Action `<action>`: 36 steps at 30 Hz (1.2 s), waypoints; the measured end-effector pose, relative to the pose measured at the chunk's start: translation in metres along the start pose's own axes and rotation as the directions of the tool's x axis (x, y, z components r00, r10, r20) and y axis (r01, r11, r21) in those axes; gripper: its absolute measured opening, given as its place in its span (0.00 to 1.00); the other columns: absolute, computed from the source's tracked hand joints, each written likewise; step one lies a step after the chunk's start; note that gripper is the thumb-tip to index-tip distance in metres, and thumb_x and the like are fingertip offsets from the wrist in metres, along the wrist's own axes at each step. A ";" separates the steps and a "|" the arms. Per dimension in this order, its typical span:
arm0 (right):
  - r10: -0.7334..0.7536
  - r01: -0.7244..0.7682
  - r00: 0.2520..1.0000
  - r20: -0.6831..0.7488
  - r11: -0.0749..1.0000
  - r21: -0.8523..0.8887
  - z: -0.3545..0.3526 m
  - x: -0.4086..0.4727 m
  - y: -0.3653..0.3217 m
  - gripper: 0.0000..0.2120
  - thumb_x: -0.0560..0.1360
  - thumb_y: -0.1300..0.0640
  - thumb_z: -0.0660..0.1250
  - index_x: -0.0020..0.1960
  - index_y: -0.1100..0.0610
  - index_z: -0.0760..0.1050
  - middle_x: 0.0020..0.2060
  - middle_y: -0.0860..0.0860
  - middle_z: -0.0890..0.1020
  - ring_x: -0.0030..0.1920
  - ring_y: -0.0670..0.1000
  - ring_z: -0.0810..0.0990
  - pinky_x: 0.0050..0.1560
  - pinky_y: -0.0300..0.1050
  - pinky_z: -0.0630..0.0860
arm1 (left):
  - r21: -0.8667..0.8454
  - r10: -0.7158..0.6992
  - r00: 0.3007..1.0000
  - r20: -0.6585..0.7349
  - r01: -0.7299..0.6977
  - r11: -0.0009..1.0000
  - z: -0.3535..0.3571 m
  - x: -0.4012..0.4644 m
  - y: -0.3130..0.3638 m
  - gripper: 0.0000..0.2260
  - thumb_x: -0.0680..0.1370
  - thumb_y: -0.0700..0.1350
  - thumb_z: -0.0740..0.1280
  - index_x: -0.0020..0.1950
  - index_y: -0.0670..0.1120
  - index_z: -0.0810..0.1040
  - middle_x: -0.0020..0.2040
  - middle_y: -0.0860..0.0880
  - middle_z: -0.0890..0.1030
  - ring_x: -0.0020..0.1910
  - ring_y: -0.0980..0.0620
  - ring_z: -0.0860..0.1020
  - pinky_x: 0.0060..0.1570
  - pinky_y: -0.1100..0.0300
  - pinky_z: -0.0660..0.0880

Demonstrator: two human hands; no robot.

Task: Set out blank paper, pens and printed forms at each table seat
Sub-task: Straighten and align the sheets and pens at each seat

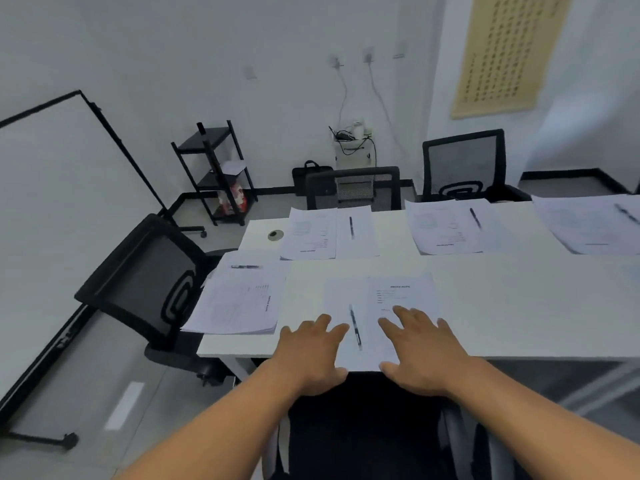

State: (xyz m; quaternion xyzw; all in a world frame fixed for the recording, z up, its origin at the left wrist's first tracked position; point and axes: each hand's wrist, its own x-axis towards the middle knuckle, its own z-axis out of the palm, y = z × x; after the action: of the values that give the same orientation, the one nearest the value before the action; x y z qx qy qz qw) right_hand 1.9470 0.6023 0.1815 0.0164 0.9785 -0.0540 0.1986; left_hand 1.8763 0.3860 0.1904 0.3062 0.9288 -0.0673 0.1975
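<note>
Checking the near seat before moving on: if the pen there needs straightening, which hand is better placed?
Probably either, marginally the left hand: its fingertips lie nearest the dark slim pen on the white blank sheet. The right hand rests flat on the printed form.

1. Printed form (401, 299) under the fingertips of the right hand (420, 351): bold heading at the top and short lines below, too blurred to read.
2. Printed form (310, 233) across the table, beyond both hands: dark heading turned upside down, not readable.
3. Printed form (445, 226) further to the right of that one: heading and small lines, not readable.
4. Stack of forms (239, 303) to the left of the left hand (311, 351): sideways heading, not readable.
5. Wall scroll (505, 50) far above the right hand: columns of small characters, too blurred to read.
</note>
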 end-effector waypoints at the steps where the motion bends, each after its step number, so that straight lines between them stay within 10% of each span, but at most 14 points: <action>1: 0.015 -0.015 1.000 0.011 1.000 0.001 0.000 0.008 0.001 0.40 0.82 0.34 0.58 0.87 0.46 0.46 0.87 0.53 0.46 0.86 0.61 0.47 0.81 0.71 0.54 | -0.001 0.019 1.000 0.008 -0.019 1.000 -0.001 0.009 -0.005 0.37 0.82 0.63 0.66 0.88 0.59 0.54 0.87 0.48 0.58 0.82 0.40 0.65 0.76 0.34 0.64; 21: 0.086 -0.106 0.969 0.232 0.992 0.076 0.081 0.185 0.085 0.43 0.80 0.32 0.61 0.87 0.45 0.47 0.87 0.53 0.47 0.87 0.59 0.46 0.80 0.71 0.56 | -0.084 0.086 0.973 0.214 -0.070 0.994 0.067 0.218 -0.029 0.39 0.80 0.61 0.69 0.87 0.58 0.57 0.86 0.49 0.58 0.81 0.42 0.67 0.72 0.41 0.72; 28: 0.088 -0.115 0.965 0.246 0.989 0.096 0.103 0.218 0.103 0.50 0.77 0.28 0.63 0.87 0.43 0.38 0.85 0.51 0.32 0.85 0.61 0.31 0.81 0.76 0.49 | -0.036 0.063 0.976 0.206 -0.057 0.998 0.100 0.253 -0.030 0.51 0.75 0.66 0.76 0.87 0.57 0.46 0.89 0.43 0.40 0.88 0.35 0.44 0.80 0.35 0.63; 36: 0.089 -0.110 0.962 0.258 0.991 0.070 0.122 0.229 0.114 0.54 0.76 0.25 0.64 0.86 0.41 0.32 0.84 0.51 0.27 0.84 0.63 0.28 0.79 0.79 0.46 | -0.146 -0.006 0.971 0.237 0.042 0.988 0.111 0.264 -0.023 0.55 0.73 0.66 0.79 0.88 0.55 0.47 0.89 0.46 0.40 0.89 0.37 0.43 0.70 0.37 0.75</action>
State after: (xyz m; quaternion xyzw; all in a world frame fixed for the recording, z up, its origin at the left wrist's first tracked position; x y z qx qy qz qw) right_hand 1.7893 0.7040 -0.0308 0.0669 0.9397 -0.0865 0.3240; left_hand 1.7054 0.4833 -0.0189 0.2690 0.9048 -0.0354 0.3283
